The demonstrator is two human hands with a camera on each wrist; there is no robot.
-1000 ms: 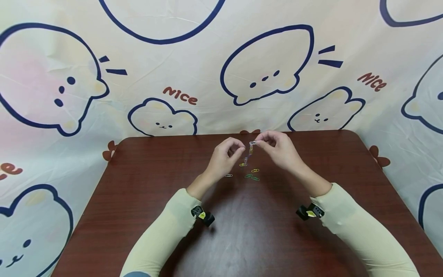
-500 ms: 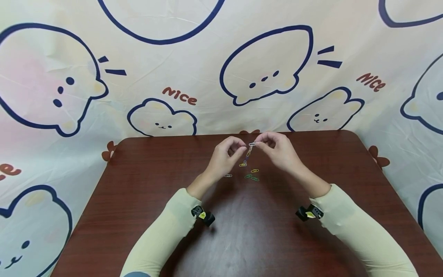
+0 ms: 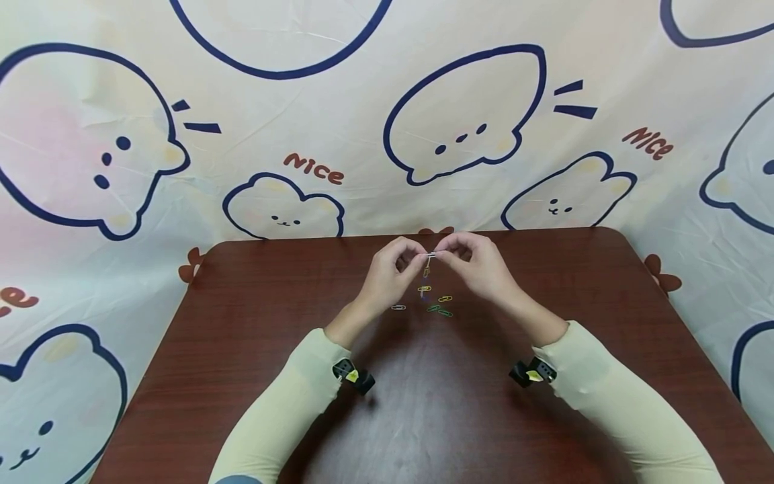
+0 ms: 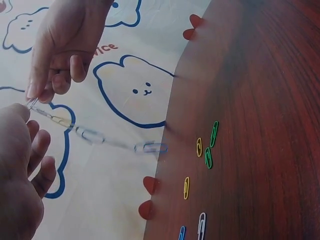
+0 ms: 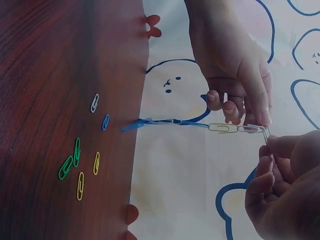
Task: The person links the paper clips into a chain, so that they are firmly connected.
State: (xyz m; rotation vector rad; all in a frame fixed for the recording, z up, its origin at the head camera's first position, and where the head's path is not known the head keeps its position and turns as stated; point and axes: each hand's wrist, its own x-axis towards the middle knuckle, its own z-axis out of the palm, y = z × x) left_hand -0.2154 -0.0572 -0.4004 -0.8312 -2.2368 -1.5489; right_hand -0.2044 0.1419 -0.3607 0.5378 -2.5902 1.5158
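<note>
At the far middle of the table, my left hand (image 3: pixel 387 277) and right hand (image 3: pixel 482 267) meet fingertip to fingertip. Between them is a white paperclip (image 5: pixel 266 134), which my right thumb and forefinger pinch. My left thumb and forefinger pinch at the same spot, where the top of a paperclip chain (image 5: pixel 222 128) joins; the fingertips partly hide this joint. Below the hands the chain hangs: whitish at the top, then a yellow paperclip (image 4: pixel 61 121), then blue ones, blurred in the left wrist view.
Loose paperclips lie on the brown table (image 3: pixel 411 417) below the hands: a white one (image 5: pixel 94 103), a blue one (image 5: pixel 105 122), two green, one of them (image 5: pixel 76 152) upright in view, and two yellow, one here (image 5: pixel 80 186). A patterned cloth (image 3: pixel 363 202) stands behind the far edge.
My right hand has moved left toward my left hand, bringing the white paperclip and hanging chain along. The gap between the fingertips has closed.
</note>
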